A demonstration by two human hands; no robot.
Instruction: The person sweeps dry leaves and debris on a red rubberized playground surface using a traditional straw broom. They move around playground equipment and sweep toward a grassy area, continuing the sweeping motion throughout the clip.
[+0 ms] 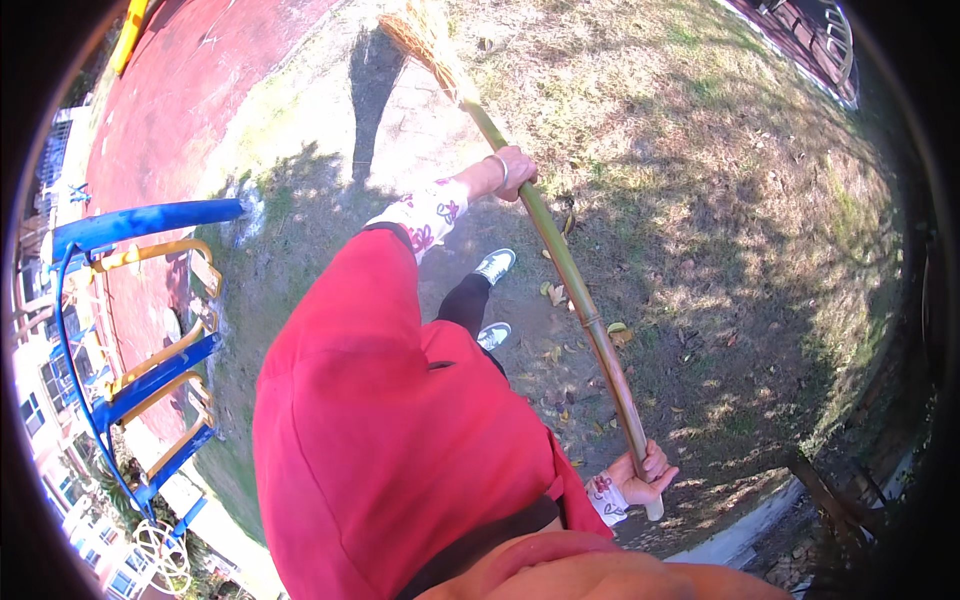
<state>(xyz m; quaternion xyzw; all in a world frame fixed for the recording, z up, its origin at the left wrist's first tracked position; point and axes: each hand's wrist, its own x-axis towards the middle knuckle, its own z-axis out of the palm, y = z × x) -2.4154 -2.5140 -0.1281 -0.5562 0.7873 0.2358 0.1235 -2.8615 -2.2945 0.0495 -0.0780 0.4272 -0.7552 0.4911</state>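
My left hand point(514, 172), with a bracelet at the wrist, is wrapped around the bamboo handle point(559, 251) of a broom, not far below its bristles. Close to the lower end of the same handle, my right hand point(641, 474) curls its fingers around the bamboo. The handle slants across the front of my body. At its far end, the straw-coloured twig bristles point(427, 49) reach over bright, sunlit ground; whether they touch it I cannot tell. Both wrists show white flowered cuffs under red sleeves.
Fallen leaves point(556, 294) are scattered over patchy grass point(720, 300) beside my shoes point(495, 266). Blue and yellow metal playground equipment point(150, 225) stands at the left, by red paving point(187, 82). A pale kerb point(757, 525) runs along the lower right.
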